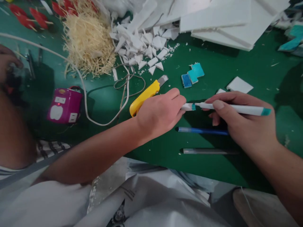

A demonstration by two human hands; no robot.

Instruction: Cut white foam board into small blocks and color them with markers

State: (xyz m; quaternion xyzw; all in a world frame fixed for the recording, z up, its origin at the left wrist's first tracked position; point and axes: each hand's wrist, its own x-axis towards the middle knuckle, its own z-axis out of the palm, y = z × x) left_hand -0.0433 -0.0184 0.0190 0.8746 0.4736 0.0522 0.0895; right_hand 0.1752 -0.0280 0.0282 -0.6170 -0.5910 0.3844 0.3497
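My left hand (pixel 163 108) is closed on a small white piece (pixel 188 107), whose exposed end is teal. My right hand (pixel 248 123) grips a white marker (pixel 241 109) with a teal back end. Its narrow tip points left and is at the teal end of the white piece; whether they touch is hard to tell. Beside my left hand lies a yellow utility knife (pixel 145 97) with its blade out. Below the hands are a blue pen (pixel 201 130) and a grey pen (pixel 208 151), their right ends hidden or in shadow.
Small teal pieces (pixel 196 73) and a blue piece (pixel 186 80) lie beyond my hands. White foam scraps (pixel 142 44), foam sheets (pixel 217 15) and straw-like shreds (pixel 88 37) fill the back. A white cable (pixel 84 104) loops near a magenta socket box (pixel 64 105). Another person's hand (pixel 9 61) is at left.
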